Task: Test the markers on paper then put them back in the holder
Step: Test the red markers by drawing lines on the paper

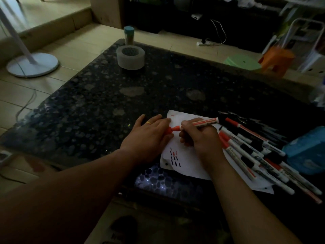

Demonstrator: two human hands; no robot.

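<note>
From the head view, the right hand (198,136) has its grip curled round the barrel of a red marker (204,122), tip pointing left. The left hand (151,134) seems to pinch the red cap (168,130) at its thumb side, just off that tip, above the paper (182,162). Whether the cap is coming off or going on cannot be told. Either way, it is best to keep cap and barrel in one line and both wrists steadied on the paper. The holder (130,58) stands well apart, at the far left of the counter (158,88), and the loose markers (249,152) lie piled at the right. The light is dim, the left thumb is hidden, and the paper's right part lies under the pile.
</note>
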